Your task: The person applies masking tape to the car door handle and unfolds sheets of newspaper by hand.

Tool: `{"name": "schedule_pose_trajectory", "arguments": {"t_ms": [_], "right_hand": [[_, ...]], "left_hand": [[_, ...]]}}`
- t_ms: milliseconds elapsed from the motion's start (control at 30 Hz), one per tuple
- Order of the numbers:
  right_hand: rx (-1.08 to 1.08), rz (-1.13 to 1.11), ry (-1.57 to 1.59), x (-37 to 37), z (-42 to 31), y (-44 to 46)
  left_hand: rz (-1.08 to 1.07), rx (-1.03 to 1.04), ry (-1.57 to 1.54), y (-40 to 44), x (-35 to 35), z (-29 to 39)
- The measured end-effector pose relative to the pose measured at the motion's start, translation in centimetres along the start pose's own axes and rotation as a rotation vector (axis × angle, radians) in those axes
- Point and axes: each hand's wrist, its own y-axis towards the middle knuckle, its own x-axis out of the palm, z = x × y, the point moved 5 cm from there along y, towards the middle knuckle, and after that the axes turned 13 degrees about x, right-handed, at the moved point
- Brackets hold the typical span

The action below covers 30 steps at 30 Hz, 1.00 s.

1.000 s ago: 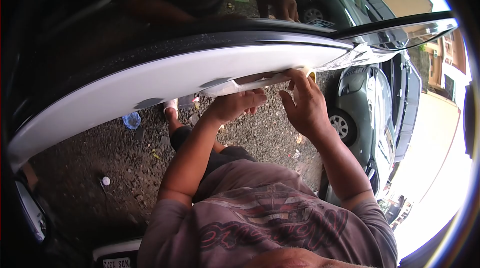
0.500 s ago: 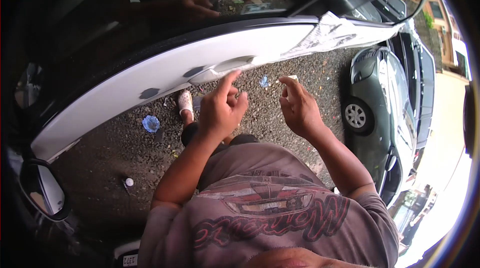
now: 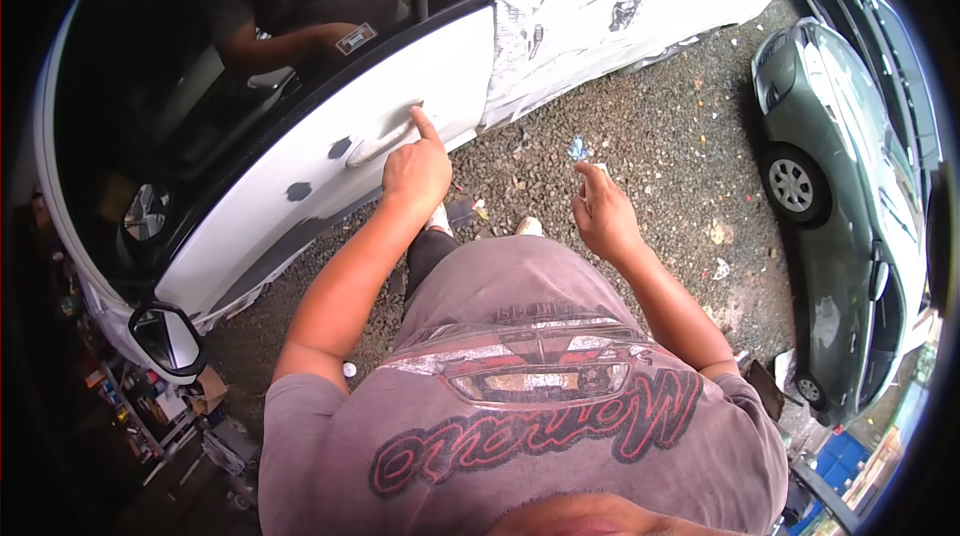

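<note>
My left hand (image 3: 418, 174) reaches to the white car door (image 3: 455, 86), its index finger stretched out and its other fingers loosely curled. That fingertip meets the panel by a small dark mark, just past the door handle (image 3: 372, 144). Two dark grey patches (image 3: 298, 192) show on the white paint left of the handle. In front of my body and away from the car, my right hand (image 3: 608, 216) has its fingers closed around a small pale piece, mostly hidden, whose kind I cannot make out.
Masking sheet (image 3: 560, 26) covers the neighbouring panel. A side mirror (image 3: 168, 341) juts out at lower left, near cluttered shelving (image 3: 140, 416). A grey-green car (image 3: 850, 226) is parked on the right. Crumpled blue litter (image 3: 578, 148) lies on the gravel (image 3: 670, 136).
My left hand has moved from beside the door onto its surface, near the handle. My right hand stays in front of me. The view has shifted, showing more of the door and masked panel.
</note>
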Motion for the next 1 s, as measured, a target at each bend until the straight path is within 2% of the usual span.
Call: {"name": "schedule_pose_trajectory", "arguments": {"t_ms": [100,167,200,233,300,367,433,500,633,733,833,900,967,1000], "right_hand": [[0.038,-0.005,0.023,0.8,3.5,-0.4],[-0.003,0.081,0.072,1.1,5.6,-0.3],[-0.019,0.105,0.102,1.0,6.4,-0.4],[-0.016,0.097,0.119,0.8,6.8,-0.6],[0.086,0.043,0.124,0.5,8.4,-0.6],[0.090,0.038,0.142,0.7,9.9,-0.8],[0.089,0.055,0.143,0.9,11.1,-0.6],[0.092,0.075,0.158,1.1,11.9,-0.6],[0.111,0.065,0.202,1.3,13.2,-0.9],[0.075,0.181,0.255,1.2,14.0,-1.3],[0.178,0.138,0.290,1.3,15.9,-1.9],[0.206,0.151,0.324,2.0,17.3,-2.2],[0.316,0.075,0.347,2.0,18.6,-2.8],[0.292,0.125,0.346,2.4,19.3,-3.0]], "left_hand": [[-0.044,-0.043,0.047,-1.5,0.5,0.4],[0.041,-0.007,0.031,-2.8,0.1,0.6],[0.157,-0.092,-0.028,-3.3,0.0,-0.2],[0.146,-0.097,-0.012,-3.5,0.6,-1.5],[0.428,-0.201,-0.258,-3.7,0.6,-5.3],[0.297,-0.235,-0.506,-2.9,0.5,-6.6],[0.255,-0.275,-0.488,-2.0,-0.1,-6.1],[0.182,-0.204,0.189,-0.8,-1.9,-4.2],[0.087,-0.150,0.303,1.9,-2.6,-2.0],[0.122,-0.078,0.347,2.5,-3.0,-1.5],[0.146,-0.028,0.320,1.9,-2.5,-2.5],[0.235,0.024,0.264,1.8,-2.2,-3.1],[0.213,0.047,0.217,1.8,-2.2,-4.0],[0.209,0.060,0.157,1.8,-2.2,-3.7]]}}
